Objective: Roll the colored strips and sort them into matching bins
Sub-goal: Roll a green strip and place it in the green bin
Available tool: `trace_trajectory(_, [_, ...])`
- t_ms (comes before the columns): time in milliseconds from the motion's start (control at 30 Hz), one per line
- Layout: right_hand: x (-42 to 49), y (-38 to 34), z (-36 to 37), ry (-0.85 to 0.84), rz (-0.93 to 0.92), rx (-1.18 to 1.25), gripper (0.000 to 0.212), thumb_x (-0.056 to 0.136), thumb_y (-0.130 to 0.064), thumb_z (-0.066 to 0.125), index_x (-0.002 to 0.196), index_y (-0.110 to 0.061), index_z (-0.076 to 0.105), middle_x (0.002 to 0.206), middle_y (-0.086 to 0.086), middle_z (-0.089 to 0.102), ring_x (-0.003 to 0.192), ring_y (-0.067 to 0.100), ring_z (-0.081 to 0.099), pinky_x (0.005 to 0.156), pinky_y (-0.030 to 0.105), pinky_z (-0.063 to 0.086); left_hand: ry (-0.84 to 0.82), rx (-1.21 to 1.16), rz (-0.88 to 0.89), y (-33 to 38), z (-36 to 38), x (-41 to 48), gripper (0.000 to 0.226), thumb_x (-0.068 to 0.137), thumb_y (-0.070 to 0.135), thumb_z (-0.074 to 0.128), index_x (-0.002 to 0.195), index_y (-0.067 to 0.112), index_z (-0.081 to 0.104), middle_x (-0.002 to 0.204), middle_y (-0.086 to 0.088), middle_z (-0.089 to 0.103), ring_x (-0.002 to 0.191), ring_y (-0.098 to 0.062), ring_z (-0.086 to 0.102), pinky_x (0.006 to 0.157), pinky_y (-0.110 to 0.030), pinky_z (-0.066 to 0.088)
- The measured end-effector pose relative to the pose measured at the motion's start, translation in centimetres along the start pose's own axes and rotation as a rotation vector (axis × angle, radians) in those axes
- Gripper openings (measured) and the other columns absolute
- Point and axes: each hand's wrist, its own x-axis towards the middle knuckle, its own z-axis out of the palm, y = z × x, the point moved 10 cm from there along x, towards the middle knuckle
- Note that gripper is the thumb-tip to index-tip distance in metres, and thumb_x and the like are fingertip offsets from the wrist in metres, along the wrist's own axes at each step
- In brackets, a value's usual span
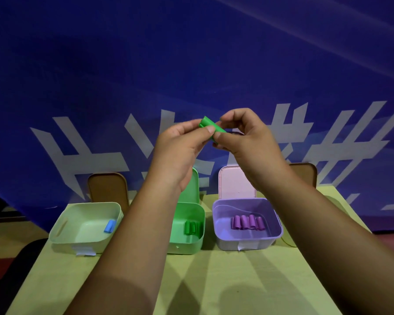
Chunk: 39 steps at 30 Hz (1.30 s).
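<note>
Two hands are up in the air, above the bins. The left hand [180, 151] and the right hand [246, 137] both pinch a green strip [210, 127] with curled fingers and thumbs. The strip is partly rolled up. It sits between the two hands, with the left hand at its 8 o'clock and the right hand at its 4 o'clock.

Down at 6 o'clock from the hands is a yellow-green table [214, 280] with three bins in a row. The green bin [199, 223] is in the middle, and some green rolls [191, 228] lie inside it. At its 9 o'clock is the cream bin [62, 230], with one blue roll [109, 226] inside. At its 3 o'clock is the purple bin [248, 243], with a row of purple rolls [248, 222] side by side. Lids stand up behind the bins, at their 12 o'clock. A big blue banner [146, 64] with white marks hangs behind the table.
</note>
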Motion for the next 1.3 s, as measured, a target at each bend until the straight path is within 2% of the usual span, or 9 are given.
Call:
trace_trajectory(100, [0.0,0.5,0.2,0.001,-0.019,-0.061,0.029,0.093,-0.003,0.079,0.115,-0.012,0.063,0.103,-0.005,0.071,0.091,0.008,0.068,0.092,0.034,0.061,-0.033,-0.036,-0.048,-0.8,0.2,-0.3,0.021,0.098,-0.003,0.071,0.118,-0.003,0.075,0.109,-0.016,0.082,0.104,-0.020,0.079,0.089,-0.021,0.059])
trace_trajectory(300, [0.3,2.8,1.3,-0.013,0.007,-0.110,0.037,0.087,-0.007,0.087,0.109,-0.019,0.059,0.097,-0.005,0.066,0.077,0.007,0.059,0.091,0.040,0.059,0.024,-0.035,-0.046,-1.4,-1.2,-0.1,0.020,0.094,-0.003,0.076,0.112,0.006,0.077,0.104,-0.013,0.081,0.100,-0.021,0.078,0.089,-0.026,0.062])
trace_trajectory(433, [0.7,4.2,2.0,-0.023,0.051,-0.136,0.044,0.076,-0.023,0.090,0.108,-0.026,0.058,0.107,0.000,0.073,0.099,0.020,0.074,0.099,0.052,0.061,0.039,0.034,-0.045,-1.8,-2.3,0.0,0.024,0.095,-0.002,0.076,0.114,0.012,0.078,0.104,-0.012,0.081,0.098,-0.024,0.077,0.095,-0.036,0.064])
trace_trajectory(533, [1.0,5.4,2.6,-0.066,0.087,-0.121,0.038,0.087,-0.019,0.088,0.113,-0.022,0.060,0.109,0.001,0.075,0.102,0.018,0.076,0.101,0.049,0.061,0.046,0.097,-0.039,-2.3,-3.5,0.3,0.028,0.095,-0.002,0.076,0.118,0.015,0.078,0.111,-0.014,0.082,0.107,-0.030,0.078,0.100,-0.041,0.061])
trace_trajectory(733, [1.3,7.5,4.2,-0.096,0.128,-0.176,0.040,0.091,-0.009,0.083,0.122,-0.017,0.059,0.113,0.010,0.072,0.100,0.032,0.075,0.089,0.048,0.065,0.084,0.062,-0.110,-4.1,-5.6,1.0,0.025,0.097,-0.004,0.073,0.120,0.004,0.073,0.113,-0.023,0.080,0.112,-0.036,0.078,0.096,-0.036,0.065])
trace_trajectory(867, [1.7,10.8,5.5,-0.136,0.168,-0.231,0.042,0.090,-0.010,0.085,0.121,-0.018,0.059,0.112,0.006,0.071,0.095,0.025,0.076,0.081,0.041,0.067,0.111,0.187,-0.173,-6.4,-7.9,1.7,0.025,0.094,0.001,0.078,0.119,0.006,0.076,0.108,-0.016,0.082,0.097,-0.026,0.079,0.094,-0.038,0.063])
trace_trajectory(1000, [2.2,16.4,6.3,-0.178,0.243,-0.282,0.046,0.084,-0.011,0.090,0.113,-0.023,0.057,0.105,0.004,0.071,0.088,0.016,0.073,0.083,0.035,0.063,0.177,0.297,-0.283,-10.7,-10.9,2.8,0.019,0.091,0.005,0.084,0.102,0.019,0.078,0.086,-0.002,0.083,0.078,-0.015,0.076,0.085,-0.037,0.063])
trace_trajectory(1167, [1.1,26.0,7.2,-0.300,0.466,-0.336,0.045,0.084,-0.005,0.083,0.112,-0.025,0.054,0.101,0.006,0.075,0.094,0.025,0.075,0.097,0.056,0.059,0.291,0.398,-0.454,-19.5,-16.1,3.7,0.021,0.087,0.009,0.089,0.096,0.022,0.075,0.084,0.000,0.078,0.079,-0.015,0.074,0.074,-0.031,0.059])
trace_trajectory(1300, [-0.2,32.4,6.2,-0.277,0.613,-0.438,0.032,0.085,-0.014,0.074,0.115,-0.014,0.062,0.090,0.013,0.079,0.079,0.030,0.075,0.083,0.049,0.063,0.371,0.535,-0.568,-26.8,-20.7,3.3,0.023,0.085,0.010,0.091,0.104,0.014,0.079,0.086,-0.004,0.077,0.082,-0.020,0.074,0.075,-0.031,0.059])
